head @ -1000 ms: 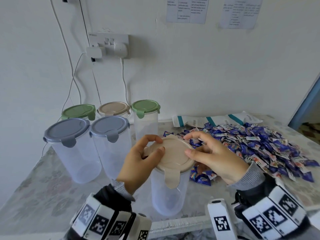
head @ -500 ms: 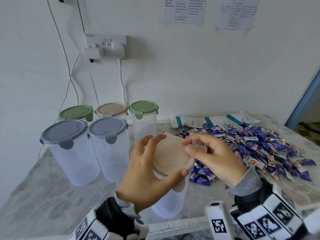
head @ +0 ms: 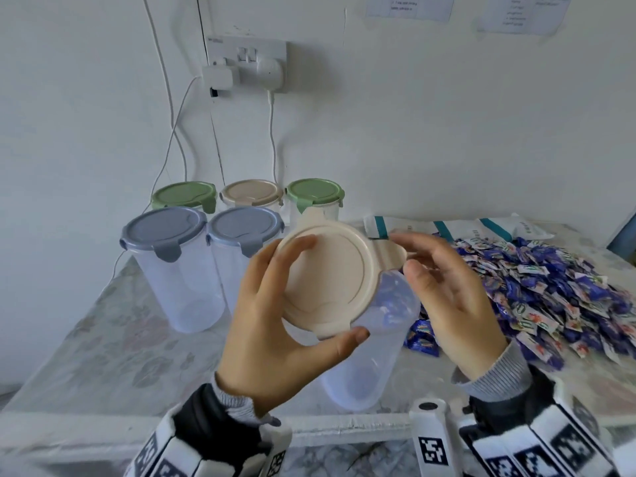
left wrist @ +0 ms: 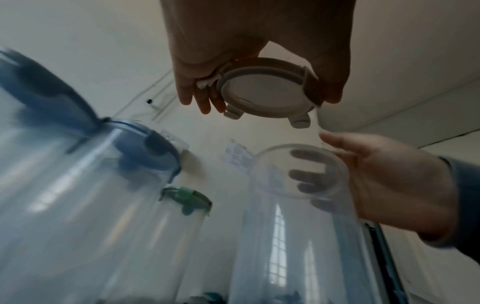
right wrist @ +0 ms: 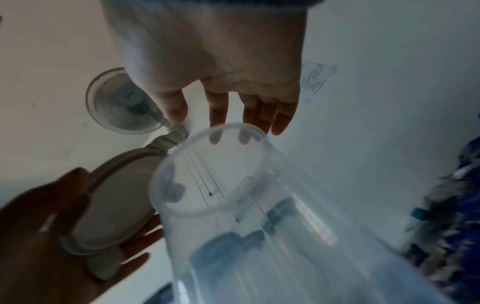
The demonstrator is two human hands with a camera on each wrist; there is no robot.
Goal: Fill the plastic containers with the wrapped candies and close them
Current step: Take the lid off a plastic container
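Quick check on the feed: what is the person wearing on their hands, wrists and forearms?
Both hands, left hand and right hand, are bare, no gloves. Each wrist shows a grey ribbed cuff under a dark sleeve. Over the forearms sit white wrist rigs printed with black-and-white square marker codes. No cables are visible on them.

White wall (head: 447,132), marbled table (head: 113,339)

The round beige plastic lid (head: 327,273) is hiding most of the clear open container's (head: 378,339) mouth; motion blur is smearing the blue wrapped candies (right wrist: 449,236) in the right wrist view.
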